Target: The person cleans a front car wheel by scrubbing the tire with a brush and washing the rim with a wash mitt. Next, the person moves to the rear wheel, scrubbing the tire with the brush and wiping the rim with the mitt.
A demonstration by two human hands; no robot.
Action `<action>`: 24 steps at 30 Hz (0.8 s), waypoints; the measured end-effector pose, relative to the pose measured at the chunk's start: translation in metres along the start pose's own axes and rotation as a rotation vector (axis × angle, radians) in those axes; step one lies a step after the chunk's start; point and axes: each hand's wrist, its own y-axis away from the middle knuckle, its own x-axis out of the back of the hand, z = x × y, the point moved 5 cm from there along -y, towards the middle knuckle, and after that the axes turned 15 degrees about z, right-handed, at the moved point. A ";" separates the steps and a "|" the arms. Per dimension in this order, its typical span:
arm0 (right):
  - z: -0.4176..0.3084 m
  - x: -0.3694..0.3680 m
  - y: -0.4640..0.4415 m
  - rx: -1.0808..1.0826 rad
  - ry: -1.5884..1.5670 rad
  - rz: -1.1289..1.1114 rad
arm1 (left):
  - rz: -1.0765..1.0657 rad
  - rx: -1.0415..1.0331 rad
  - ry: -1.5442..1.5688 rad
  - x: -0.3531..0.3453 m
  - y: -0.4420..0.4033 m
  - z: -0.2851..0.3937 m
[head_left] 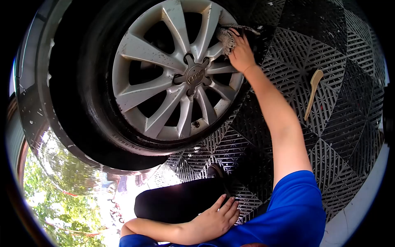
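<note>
My right hand (242, 53) reaches to the rim's edge with its fingers closed on a grey, shaggy cloth (226, 40), pressed against a spoke end near the tyre. The silver multi-spoke alloy wheel (150, 55) carries brown specks and a centre cap (195, 75) with a ring emblem. Around it sits the black tyre (96, 103). My left hand (216, 218) lies flat near my dark-trousered leg (177, 199), fingers slightly apart and holding nothing.
A tan tool with a long handle (313, 92) lies on the grey and black slotted floor tiles (325, 119) to the right. On the left, the dark, shiny car body (35, 111) has water drops on it. A shoe (214, 171) shows below the wheel.
</note>
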 end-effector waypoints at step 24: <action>-0.171 -0.004 0.031 -0.521 -0.261 0.106 | -0.021 -0.006 0.046 -0.009 0.007 0.003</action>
